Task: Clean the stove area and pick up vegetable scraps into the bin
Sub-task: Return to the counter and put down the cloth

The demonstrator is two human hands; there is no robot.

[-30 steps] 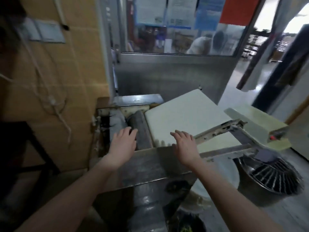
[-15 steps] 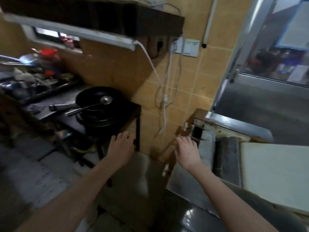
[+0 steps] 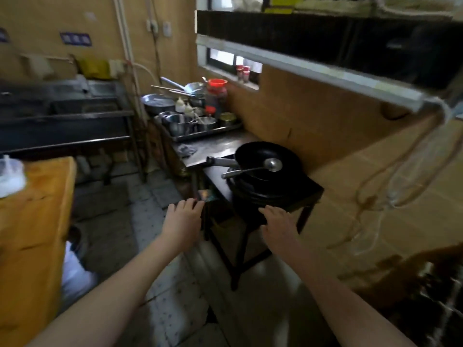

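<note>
Stove: stove stand [image 3: 218,182] with black wok [image 3: 268,155] and ladle [image 3: 274,164], now central, just beyond both hands
Hands: left hand [image 3: 184,217] and right hand [image 3: 279,222] hover, fingers open, holding nothing
Meaning: cleaning probably can start; scraps, bin not seen
Earlier: stove was at left, steel machine at right

Tray [image 3: 200,135] of steel bowls [image 3: 179,123], red-lidded jar [image 3: 216,95] just behind

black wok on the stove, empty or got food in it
Looks empty of food: the black wok holds only a metal ladle, bowl resting inside. Small scraps in the dark interior: cannot tell.
</note>
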